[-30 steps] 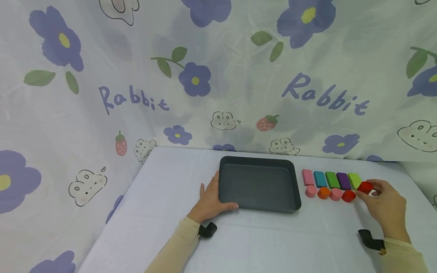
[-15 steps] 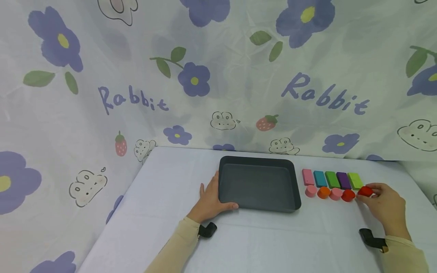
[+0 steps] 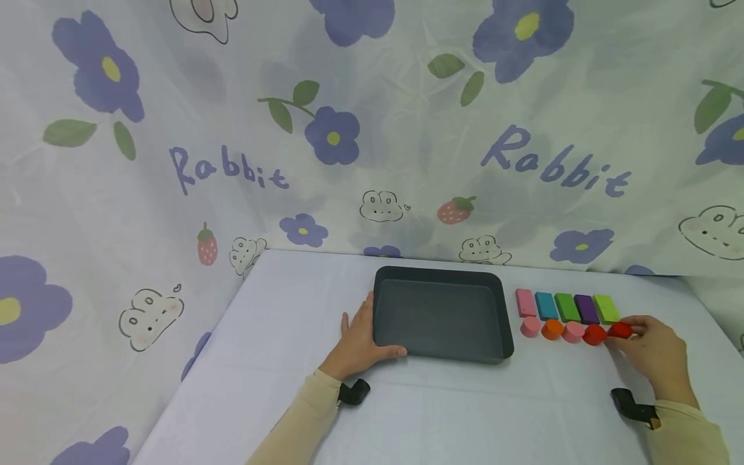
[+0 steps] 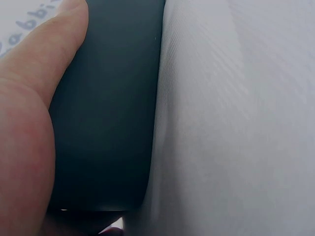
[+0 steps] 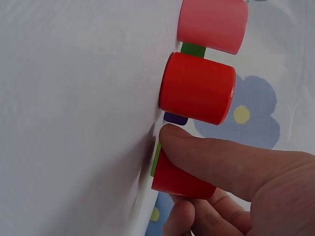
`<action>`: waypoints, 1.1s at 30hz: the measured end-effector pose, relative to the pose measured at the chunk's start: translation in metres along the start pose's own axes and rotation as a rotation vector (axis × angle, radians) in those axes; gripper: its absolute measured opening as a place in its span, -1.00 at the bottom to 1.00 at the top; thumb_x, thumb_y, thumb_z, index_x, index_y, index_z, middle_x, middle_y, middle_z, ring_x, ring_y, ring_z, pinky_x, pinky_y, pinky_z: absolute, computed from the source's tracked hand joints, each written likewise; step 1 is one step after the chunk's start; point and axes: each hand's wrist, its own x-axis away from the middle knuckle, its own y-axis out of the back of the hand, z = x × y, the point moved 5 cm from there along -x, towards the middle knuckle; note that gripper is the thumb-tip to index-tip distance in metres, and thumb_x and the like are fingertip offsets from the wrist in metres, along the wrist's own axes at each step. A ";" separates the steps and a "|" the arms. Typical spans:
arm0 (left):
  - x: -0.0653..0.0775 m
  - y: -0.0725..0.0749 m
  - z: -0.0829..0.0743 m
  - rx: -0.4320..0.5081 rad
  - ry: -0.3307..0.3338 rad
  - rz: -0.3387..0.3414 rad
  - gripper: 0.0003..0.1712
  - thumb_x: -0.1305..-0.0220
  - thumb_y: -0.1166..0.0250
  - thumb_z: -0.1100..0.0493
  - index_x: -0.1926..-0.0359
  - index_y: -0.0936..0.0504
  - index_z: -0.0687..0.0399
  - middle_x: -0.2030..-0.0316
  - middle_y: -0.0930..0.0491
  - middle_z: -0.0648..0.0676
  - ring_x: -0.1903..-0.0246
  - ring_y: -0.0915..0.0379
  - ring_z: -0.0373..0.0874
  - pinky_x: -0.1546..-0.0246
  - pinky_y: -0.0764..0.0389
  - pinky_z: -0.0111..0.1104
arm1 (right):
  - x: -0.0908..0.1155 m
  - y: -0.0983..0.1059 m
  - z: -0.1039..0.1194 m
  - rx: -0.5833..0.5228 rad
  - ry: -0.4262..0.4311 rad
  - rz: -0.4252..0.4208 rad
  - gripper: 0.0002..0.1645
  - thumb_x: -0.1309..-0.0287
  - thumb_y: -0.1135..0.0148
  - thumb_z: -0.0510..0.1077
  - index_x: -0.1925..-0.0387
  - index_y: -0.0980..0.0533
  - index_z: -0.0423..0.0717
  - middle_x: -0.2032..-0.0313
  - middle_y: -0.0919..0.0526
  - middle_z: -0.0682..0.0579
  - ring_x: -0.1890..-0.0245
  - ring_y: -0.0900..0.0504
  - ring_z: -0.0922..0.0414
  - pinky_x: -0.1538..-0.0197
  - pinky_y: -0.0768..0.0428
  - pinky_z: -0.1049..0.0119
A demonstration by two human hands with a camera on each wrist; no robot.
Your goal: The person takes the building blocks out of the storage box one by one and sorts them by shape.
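My right hand (image 3: 657,352) pinches a red cylinder block (image 5: 179,179) between thumb and fingers, low over the table at the right end of a row of cylinder blocks. Beside it stands another red cylinder (image 5: 197,88), then a pink cylinder (image 3: 573,332), an orange cylinder (image 3: 552,330) and a second pink one. My left hand (image 3: 361,342) lies around the front left corner of a dark grey rectangular tray (image 3: 442,356). Its fingers are straight along the left side and its thumb (image 4: 64,39) lies over the front rim. The tray's inside is bare.
Behind the cylinders stands a row of flat rectangular blocks: pink (image 3: 526,302), blue (image 3: 546,305), green (image 3: 566,307), purple (image 3: 587,309) and lime green (image 3: 606,309). A white cloth (image 3: 465,413) covers the table. A patterned curtain (image 3: 407,161) hangs behind and at the left.
My right hand has lowered the red cylinder block and brought it slightly toward the front, into line beside the other red one. The left hand and the tray have stayed put.
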 end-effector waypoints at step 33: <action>-0.001 0.000 0.002 -0.017 0.000 -0.006 0.58 0.05 -0.48 -0.44 -0.59 0.34 0.20 -0.59 0.14 0.15 -0.55 0.16 0.04 -0.42 0.42 0.24 | 0.009 0.010 0.016 0.075 -0.027 0.024 -0.20 -0.11 -0.45 -0.15 -0.22 -0.30 -0.52 -0.14 -0.37 -0.56 -0.04 -0.36 -0.43 0.17 -0.57 -0.17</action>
